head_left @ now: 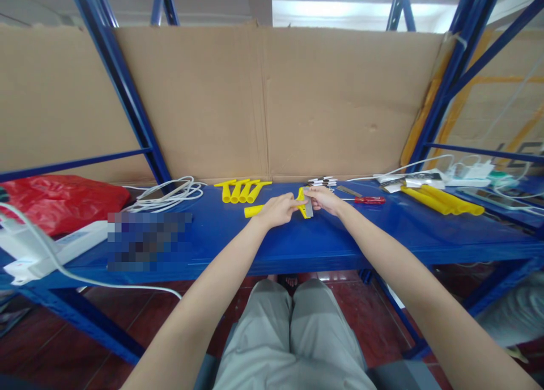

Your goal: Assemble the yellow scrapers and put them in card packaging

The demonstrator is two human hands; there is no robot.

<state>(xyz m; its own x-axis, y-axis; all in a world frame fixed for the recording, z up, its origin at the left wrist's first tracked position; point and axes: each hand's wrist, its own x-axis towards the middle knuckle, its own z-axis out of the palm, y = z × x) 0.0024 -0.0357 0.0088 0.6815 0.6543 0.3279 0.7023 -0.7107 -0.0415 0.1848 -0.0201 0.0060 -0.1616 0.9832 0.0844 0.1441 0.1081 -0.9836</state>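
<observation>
My left hand (278, 210) is wrapped round the handle of a yellow scraper (254, 211), whose wide head points right. At that head, the fingers of my right hand (326, 198) pinch a flat metal blade (309, 211) lying against it. I cannot tell whether the blade is fixed there. Just right of my right hand lies a screwdriver (370, 200) with a red handle. Behind my hands are small black-and-white packets (322, 181) and a loose metal strip (349, 191). Several yellow scrapers (240, 193) lie side by side at the back left.
More yellow handles (444, 202) lie at the right. A red plastic bag (63, 203), a white power strip (80, 240) and coiled white cable (178, 194) occupy the left of the blue table (297, 245). Cardboard (340, 106) stands behind, between blue posts (127, 89).
</observation>
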